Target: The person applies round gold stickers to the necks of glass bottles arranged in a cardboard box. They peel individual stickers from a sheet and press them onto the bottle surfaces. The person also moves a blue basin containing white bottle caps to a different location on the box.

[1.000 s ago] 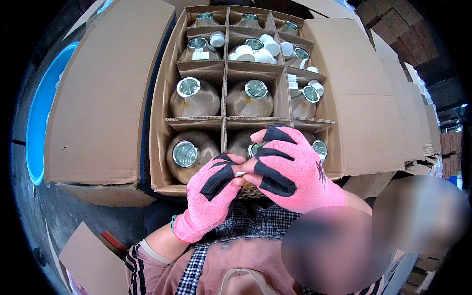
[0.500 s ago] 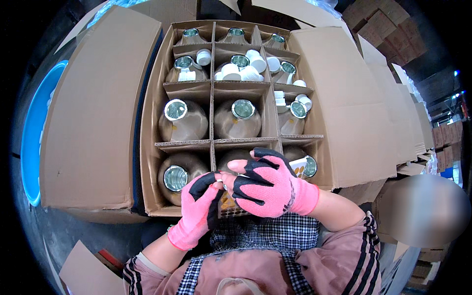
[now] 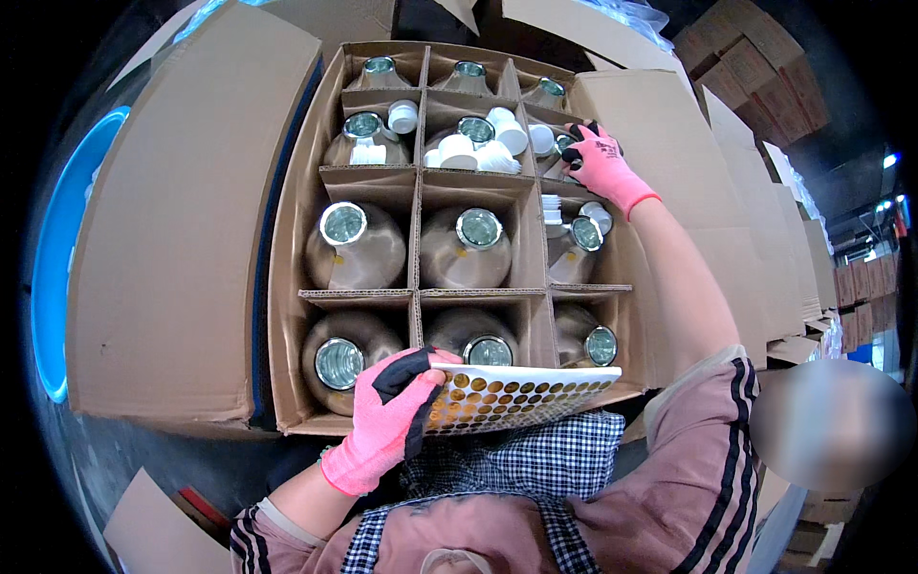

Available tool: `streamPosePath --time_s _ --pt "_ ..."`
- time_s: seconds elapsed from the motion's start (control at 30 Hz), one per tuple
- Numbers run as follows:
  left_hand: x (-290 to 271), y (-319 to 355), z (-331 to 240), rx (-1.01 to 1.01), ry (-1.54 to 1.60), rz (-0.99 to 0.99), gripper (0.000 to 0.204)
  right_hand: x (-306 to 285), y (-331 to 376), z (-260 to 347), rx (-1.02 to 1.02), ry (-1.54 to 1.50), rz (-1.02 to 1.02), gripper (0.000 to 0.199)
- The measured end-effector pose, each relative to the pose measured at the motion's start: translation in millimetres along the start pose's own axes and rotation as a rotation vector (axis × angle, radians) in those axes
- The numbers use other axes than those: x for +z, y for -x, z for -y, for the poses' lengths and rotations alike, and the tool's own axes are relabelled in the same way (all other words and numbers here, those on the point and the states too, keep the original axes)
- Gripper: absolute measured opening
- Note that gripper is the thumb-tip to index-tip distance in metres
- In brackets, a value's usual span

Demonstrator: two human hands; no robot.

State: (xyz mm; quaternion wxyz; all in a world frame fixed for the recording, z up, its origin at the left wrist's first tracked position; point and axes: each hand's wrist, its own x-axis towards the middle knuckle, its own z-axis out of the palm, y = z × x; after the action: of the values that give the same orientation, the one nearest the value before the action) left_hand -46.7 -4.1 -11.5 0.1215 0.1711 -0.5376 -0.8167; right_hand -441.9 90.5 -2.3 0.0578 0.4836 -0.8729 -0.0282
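Note:
My left hand, in a pink glove with black finger parts, pinches the left end of a white sheet with rows of round gold stickers. The sheet is tilted across the near edge of a divided carton. My right hand, in a matching glove, reaches far into the right column, its fingers curled at the neck of a glass bottle that it partly covers. Other round clear bottles stand one per compartment. White caps lie loose around the necks in the further compartments.
Long cardboard flaps fold out at the left and right. Beyond the left flap is a blue tub. Stacked brown cartons stand at the far right. A blurred shape is at the right edge.
My right hand has left my left hand and moved away to the far right bottle. The sticker sheet, mostly hidden before, now shows broadly in my left hand. The view has shifted slightly.

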Motion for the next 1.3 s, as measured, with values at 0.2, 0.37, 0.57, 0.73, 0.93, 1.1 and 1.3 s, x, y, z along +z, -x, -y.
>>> streamPosePath --time_s 0.2,0.37,0.57,0.73,0.93,1.1,1.3 --pt "1.8 0.9 -9.3 -0.035 -0.116 -0.003 0.018 2.5 -20.9 7.6 -0.161 0.203 0.145 0.025" --pt "4.3 1.3 -9.3 -0.023 -0.109 -0.014 0.02 1.9 -24.3 10.2 -0.206 0.31 0.164 0.028" --pt "4.4 0.7 -7.6 -0.019 -0.076 0.008 0.02 2.3 -22.2 12.0 -0.243 0.386 0.121 0.029" --pt "3.6 1.9 -4.5 -0.009 -0.042 0.012 0.019 2.4 -21.6 17.5 -0.225 0.404 0.039 0.032" --pt "1.3 3.2 4.3 -0.019 -0.03 -0.011 0.018 5.1 -18.8 22.9 -0.097 0.392 -0.039 0.036" --pt "2.9 -0.3 7.0 0.022 -0.108 0.016 0.018 -17.3 -20.5 44.3 0.164 0.07 -0.403 0.039" --pt "1.2 3.4 6.6 0.006 -0.064 -0.014 0.018 -38.3 -48.1 139.6 -0.186 -0.33 0.009 0.056"
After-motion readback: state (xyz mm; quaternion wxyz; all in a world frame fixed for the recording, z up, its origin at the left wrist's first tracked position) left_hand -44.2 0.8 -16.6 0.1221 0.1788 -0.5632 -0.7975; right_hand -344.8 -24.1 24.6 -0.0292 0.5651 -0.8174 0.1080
